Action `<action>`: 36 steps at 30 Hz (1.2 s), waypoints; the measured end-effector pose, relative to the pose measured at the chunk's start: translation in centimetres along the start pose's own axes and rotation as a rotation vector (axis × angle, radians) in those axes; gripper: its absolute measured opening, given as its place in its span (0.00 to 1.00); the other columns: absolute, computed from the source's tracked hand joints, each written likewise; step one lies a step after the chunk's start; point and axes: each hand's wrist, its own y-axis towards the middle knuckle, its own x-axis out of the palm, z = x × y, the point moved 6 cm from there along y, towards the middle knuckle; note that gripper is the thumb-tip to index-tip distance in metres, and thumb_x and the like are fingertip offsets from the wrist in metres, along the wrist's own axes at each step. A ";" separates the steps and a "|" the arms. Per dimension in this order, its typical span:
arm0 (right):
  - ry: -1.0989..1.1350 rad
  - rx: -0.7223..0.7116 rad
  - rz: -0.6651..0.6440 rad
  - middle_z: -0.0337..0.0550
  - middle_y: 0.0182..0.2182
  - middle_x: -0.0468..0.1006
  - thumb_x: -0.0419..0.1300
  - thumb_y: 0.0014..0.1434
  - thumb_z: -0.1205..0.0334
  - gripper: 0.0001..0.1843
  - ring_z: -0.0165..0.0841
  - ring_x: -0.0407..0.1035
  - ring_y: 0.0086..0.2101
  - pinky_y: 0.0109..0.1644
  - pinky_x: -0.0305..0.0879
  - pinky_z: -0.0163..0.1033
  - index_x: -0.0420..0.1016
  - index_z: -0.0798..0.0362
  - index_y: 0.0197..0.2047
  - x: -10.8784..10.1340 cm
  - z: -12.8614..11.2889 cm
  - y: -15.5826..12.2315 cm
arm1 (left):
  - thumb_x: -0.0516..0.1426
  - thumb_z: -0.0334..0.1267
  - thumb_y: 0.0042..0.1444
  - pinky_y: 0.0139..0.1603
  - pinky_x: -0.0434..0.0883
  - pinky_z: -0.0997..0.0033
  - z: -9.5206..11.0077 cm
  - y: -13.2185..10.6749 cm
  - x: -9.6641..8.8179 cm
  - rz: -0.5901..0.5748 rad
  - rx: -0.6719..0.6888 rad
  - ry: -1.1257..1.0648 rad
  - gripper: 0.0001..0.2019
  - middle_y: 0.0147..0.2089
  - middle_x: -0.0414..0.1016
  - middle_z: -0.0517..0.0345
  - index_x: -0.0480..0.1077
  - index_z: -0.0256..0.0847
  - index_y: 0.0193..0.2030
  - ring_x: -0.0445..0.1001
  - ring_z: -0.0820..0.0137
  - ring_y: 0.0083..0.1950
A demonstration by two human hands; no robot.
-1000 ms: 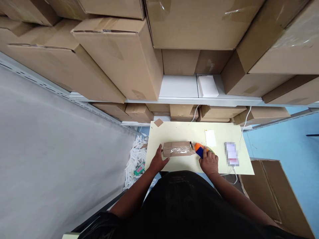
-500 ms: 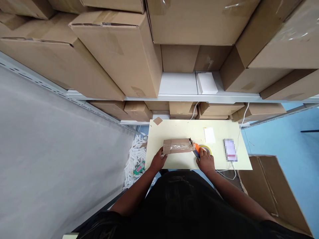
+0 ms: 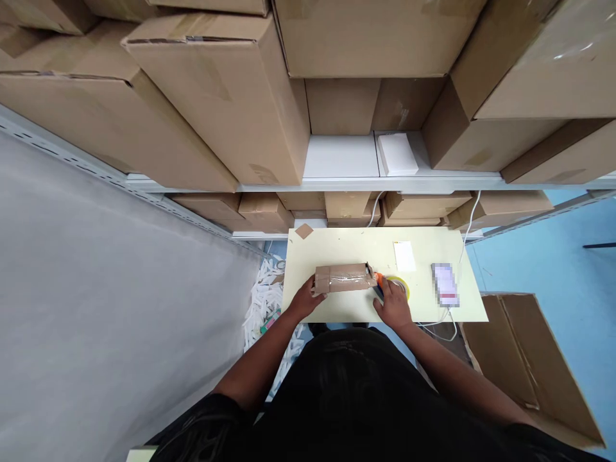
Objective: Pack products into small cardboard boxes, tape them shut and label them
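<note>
A small brown cardboard box (image 3: pixel 344 278) with clear tape along its top lies on the pale table. My left hand (image 3: pixel 304 300) grips the box's left end, thumb on the near side. At the box's right end, where the cardboard stands slightly raised, is an orange and dark-blue tape dispenser (image 3: pixel 378 278) with a yellow-rimmed roll. My right hand (image 3: pixel 395 304) is closed over the dispenser, fingers on its orange part and thumb toward the box. The hand hides much of the dispenser.
The table (image 3: pixel 346 244) bears a cardboard scrap (image 3: pixel 303 231), a white card (image 3: pixel 404 256) and a phone (image 3: pixel 445 284) with a cable. Shelves of cartons (image 3: pixel 231 96) stand beyond. White paper scraps (image 3: pixel 262 301) lie at left, an open carton (image 3: pixel 510 353) at right.
My right hand has shifted slightly left and covers more of the orange part. The box and my left hand are nearly unchanged; the whole view has tilted a little.
</note>
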 end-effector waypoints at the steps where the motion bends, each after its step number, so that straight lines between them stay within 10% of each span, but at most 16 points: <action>1: 0.066 0.000 -0.005 0.60 0.58 0.72 0.54 0.63 0.56 0.39 0.51 0.64 0.57 0.60 0.60 0.53 0.51 0.59 0.74 -0.3 -0.7 0.7 | 0.63 0.42 0.56 0.58 0.75 0.56 0.5 0.2 -0.1 -0.007 0.008 -0.017 0.37 0.64 0.73 0.45 0.59 0.42 0.71 0.75 0.57 0.61; 10: 0.293 0.169 -0.180 0.46 0.38 0.80 0.52 0.69 0.50 0.20 0.40 0.73 0.39 0.42 0.63 0.39 0.71 0.53 0.56 -1.7 -4.8 8.1 | 0.45 0.58 0.69 0.45 0.72 0.62 1.7 3.4 -3.8 0.159 -0.270 0.347 0.26 0.45 0.82 0.44 0.75 0.39 0.44 0.80 0.56 0.47; 19: -0.032 0.164 -0.022 0.56 0.52 0.74 0.56 0.64 0.48 0.27 0.51 0.63 0.55 0.56 0.58 0.51 0.66 0.53 0.61 0.9 2.3 0.4 | 0.44 0.59 0.70 0.43 0.70 0.63 0.7 5.5 -2.6 0.132 -0.331 0.386 0.27 0.46 0.82 0.41 0.74 0.39 0.44 0.80 0.53 0.48; 27: -0.141 0.278 -0.029 0.60 0.43 0.79 0.55 0.65 0.55 0.26 0.52 0.69 0.50 0.54 0.57 0.52 0.65 0.61 0.62 1.8 4.6 1.6 | 0.47 0.56 0.69 0.48 0.72 0.61 1.9 6.8 -2.6 0.120 -0.326 0.411 0.25 0.47 0.81 0.42 0.74 0.37 0.51 0.79 0.54 0.51; 32: 0.163 0.313 -0.021 0.59 0.50 0.80 0.53 0.66 0.54 0.29 0.51 0.72 0.50 0.57 0.62 0.52 0.64 0.59 0.66 -0.5 7.8 0.3 | 0.54 0.47 0.65 0.68 0.63 0.53 8.2 3.8 -2.6 0.304 0.125 0.584 0.23 0.64 0.70 0.41 0.68 0.38 0.63 0.66 0.52 0.66; 36: 0.821 0.410 0.021 0.51 0.52 0.80 0.53 0.66 0.46 0.28 0.45 0.74 0.49 0.53 0.69 0.46 0.67 0.52 0.63 -3.3 9.1 -1.3 | 0.51 0.49 0.68 0.57 0.70 0.59 13.6 2.4 2.5 -0.093 0.299 0.487 0.16 0.47 0.78 0.50 0.74 0.43 0.47 0.75 0.59 0.52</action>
